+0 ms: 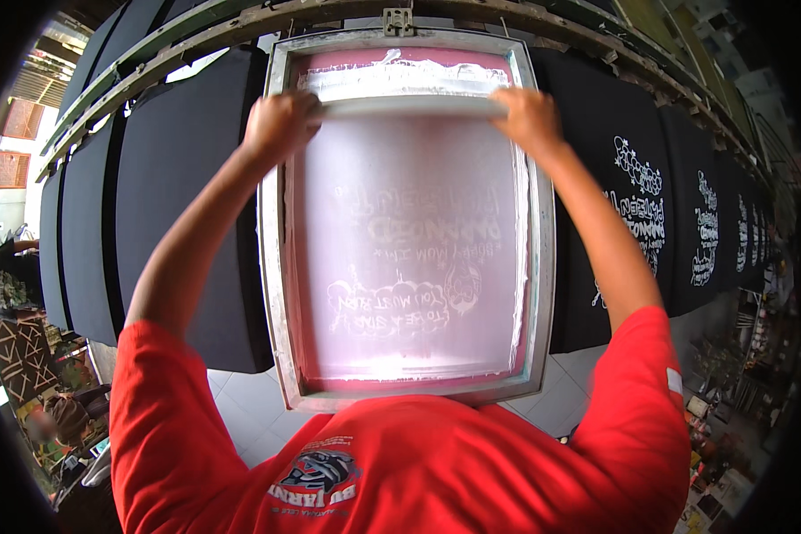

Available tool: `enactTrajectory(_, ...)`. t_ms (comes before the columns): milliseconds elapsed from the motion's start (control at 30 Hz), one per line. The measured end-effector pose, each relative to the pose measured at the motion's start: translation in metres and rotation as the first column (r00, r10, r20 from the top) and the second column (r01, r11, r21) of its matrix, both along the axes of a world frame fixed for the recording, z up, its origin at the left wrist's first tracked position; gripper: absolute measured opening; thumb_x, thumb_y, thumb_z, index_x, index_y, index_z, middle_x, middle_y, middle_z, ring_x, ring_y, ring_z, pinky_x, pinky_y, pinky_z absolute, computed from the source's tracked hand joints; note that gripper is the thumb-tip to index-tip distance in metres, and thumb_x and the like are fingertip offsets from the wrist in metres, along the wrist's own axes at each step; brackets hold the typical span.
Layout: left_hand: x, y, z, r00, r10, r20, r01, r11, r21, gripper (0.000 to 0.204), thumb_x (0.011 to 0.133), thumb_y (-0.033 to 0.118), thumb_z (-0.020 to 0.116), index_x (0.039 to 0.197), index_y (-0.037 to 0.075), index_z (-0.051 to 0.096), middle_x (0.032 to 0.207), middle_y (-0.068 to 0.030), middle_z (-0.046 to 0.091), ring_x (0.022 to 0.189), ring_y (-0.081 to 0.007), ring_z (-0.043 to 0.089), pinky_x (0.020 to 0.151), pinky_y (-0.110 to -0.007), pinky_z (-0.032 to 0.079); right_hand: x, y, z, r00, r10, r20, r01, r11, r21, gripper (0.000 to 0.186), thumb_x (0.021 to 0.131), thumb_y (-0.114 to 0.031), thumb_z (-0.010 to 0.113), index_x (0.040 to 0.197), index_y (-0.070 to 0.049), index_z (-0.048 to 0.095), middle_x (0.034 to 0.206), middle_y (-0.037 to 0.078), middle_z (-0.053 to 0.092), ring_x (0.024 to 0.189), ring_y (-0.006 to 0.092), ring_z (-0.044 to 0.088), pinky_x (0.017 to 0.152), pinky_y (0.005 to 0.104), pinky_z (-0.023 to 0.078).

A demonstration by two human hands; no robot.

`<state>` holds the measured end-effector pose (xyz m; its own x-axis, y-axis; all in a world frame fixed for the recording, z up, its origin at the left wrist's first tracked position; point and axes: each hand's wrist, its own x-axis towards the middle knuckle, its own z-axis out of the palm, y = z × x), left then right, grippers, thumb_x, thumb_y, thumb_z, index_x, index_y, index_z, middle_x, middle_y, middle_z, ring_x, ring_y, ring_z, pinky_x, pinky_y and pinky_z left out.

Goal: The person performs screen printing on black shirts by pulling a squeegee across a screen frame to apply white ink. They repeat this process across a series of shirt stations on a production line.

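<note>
A screen printing frame (272, 267) with pinkish mesh (400, 196) lies in front of me, its long sides running away from my body. Across its far part stretches a squeegee (408, 109), slightly blurred. My left hand (279, 125) is closed round the squeegee's left end, and my right hand (531, 122) grips the right end. Beyond the blade, white ink (409, 80) lies in a thick, ragged band. Pale lettering and drawings show through the mesh on the near half. What lies under the frame is hidden.
Black fabric panels (182, 205) stand in a row to the left. Others on the right carry white prints (636, 205). A metal rail (196, 58) runs behind, with a hinge clamp (398, 20) at the frame's far edge. Another person (16, 278) is at the far left.
</note>
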<state>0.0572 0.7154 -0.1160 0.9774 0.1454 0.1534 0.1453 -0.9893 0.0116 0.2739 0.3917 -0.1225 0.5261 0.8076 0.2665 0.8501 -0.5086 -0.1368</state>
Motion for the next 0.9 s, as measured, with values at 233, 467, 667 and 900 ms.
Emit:
enactTrajectory(233,0.079,0.060,0.063,0.991,-0.097,-0.090,0.087,0.990,-0.107,0.040,0.072,0.033,0.076,0.100,0.005,0.071,0.086,-0.0157,0.069,0.081,-0.0327,0.068,0.077,-0.041,0.055,0.066,0.043,0.072,0.979,0.067,-0.192,-0.068,0.998,0.001,0.037,0.065,-0.030,0.083,0.089,-0.004,0.073,0.080,0.018,0.070,0.076,0.0354,0.068,0.070,0.0397,0.052)
enactTrajectory(467,0.067,0.053,0.026,0.986,-0.125,-0.109,0.122,0.992,-0.038,0.041,0.073,0.033,0.075,0.109,0.015,0.072,0.095,-0.0144,0.071,0.086,-0.0351,0.069,0.081,-0.041,0.056,0.056,0.038,0.033,0.995,0.005,-0.105,-0.013,0.997,-0.082,0.035,0.067,-0.031,0.083,0.094,-0.011,0.073,0.087,0.015,0.071,0.084,0.0335,0.069,0.075,0.0430,0.055)
enactTrajectory(667,-0.043,-0.027,0.027,0.992,-0.004,-0.124,-0.005,0.997,-0.071,0.029,0.075,0.030,0.075,0.096,0.010,0.070,0.085,-0.0131,0.071,0.079,-0.0336,0.070,0.075,-0.042,0.058,-0.048,-0.024,0.033,0.993,-0.031,-0.115,0.019,0.994,-0.106,0.024,0.070,-0.023,0.078,0.088,-0.010,0.070,0.084,0.016,0.069,0.083,0.0352,0.068,0.073,0.0443,0.055)
enactTrajectory(900,-0.276,-0.191,0.023,0.996,0.025,-0.085,-0.045,0.967,-0.249,0.030,0.063,0.012,0.076,0.092,0.011,0.070,0.086,-0.0084,0.068,0.081,-0.0297,0.068,0.073,-0.042,0.056,-0.276,-0.193,0.006,0.998,0.012,-0.064,-0.017,0.998,-0.067,0.034,0.077,-0.004,0.060,0.107,-0.014,0.071,0.101,0.007,0.070,0.090,0.0290,0.066,0.075,0.0428,0.055)
